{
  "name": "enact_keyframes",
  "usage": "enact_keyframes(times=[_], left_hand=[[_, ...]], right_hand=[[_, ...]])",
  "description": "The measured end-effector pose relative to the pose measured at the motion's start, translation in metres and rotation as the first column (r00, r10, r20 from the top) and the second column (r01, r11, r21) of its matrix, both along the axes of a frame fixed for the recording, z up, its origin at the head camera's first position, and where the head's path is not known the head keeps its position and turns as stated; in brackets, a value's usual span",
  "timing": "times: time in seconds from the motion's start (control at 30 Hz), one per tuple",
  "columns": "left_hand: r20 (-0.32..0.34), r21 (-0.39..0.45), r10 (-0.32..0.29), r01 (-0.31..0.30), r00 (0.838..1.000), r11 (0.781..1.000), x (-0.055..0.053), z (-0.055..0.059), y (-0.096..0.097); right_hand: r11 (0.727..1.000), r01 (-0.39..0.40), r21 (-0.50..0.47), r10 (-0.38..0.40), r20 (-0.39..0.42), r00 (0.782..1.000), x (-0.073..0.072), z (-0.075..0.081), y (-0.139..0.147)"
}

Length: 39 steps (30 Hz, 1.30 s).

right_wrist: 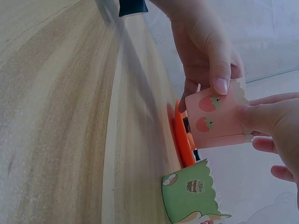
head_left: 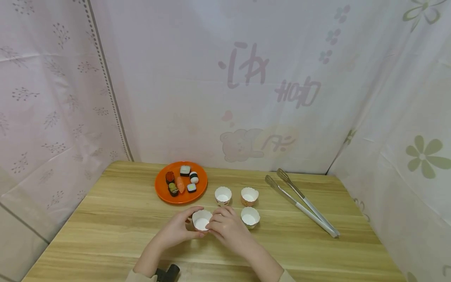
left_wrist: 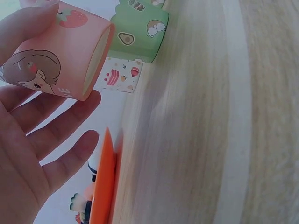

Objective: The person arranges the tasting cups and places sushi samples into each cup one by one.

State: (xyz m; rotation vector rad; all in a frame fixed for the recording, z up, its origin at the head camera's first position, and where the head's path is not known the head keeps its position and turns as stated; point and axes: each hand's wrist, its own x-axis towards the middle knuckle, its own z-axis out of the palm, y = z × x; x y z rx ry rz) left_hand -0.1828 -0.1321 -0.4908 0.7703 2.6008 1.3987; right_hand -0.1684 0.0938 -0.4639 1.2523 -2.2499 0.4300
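A pink paper baking cup [head_left: 202, 220] with strawberries printed on it is held upright between both hands, its base lifted off the table. My left hand [head_left: 179, 229] grips it from the left, thumb and fingers around its side. At the right rim, my right hand [head_left: 229, 231] pinches the cup's wall, with the thumb [right_wrist: 264, 116] on the outside near the scalloped edge. Close by on the right stand a green baking cup [head_left: 250, 217], a white patterned one [head_left: 223, 196] and an orange-pink one [head_left: 249, 196]. The pink cup's interior looks white and bare.
An orange plate [head_left: 162, 191] with several toy sushi pieces [head_left: 180, 185] lies at the back left of the wooden table [head_left: 105, 219]. Metal tongs [head_left: 306, 207] lie on the right. Near the front edge is a black object [head_left: 170, 273]. Patterned curtains hang behind.
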Motion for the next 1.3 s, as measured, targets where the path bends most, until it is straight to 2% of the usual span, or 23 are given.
enact_keyframes(times=[0.37,0.73,1.3], left_hand=[[0.015,0.025,-0.007,0.006,1.0,1.0,-0.001,0.001,0.0],[0.003,0.055,-0.025,0.025,1.0,0.998,-0.002,-0.002,0.001],[-0.003,0.053,-0.013,0.013,1.0,0.999,-0.001,-0.001,0.0]], right_hand=[[1.0,-0.003,0.0,0.003,0.002,1.0,0.0,0.003,0.001],[1.0,-0.013,-0.015,0.012,-0.022,1.0,0.001,0.006,0.001],[0.998,-0.024,-0.065,0.023,-0.014,1.0,0.005,0.016,0.004]])
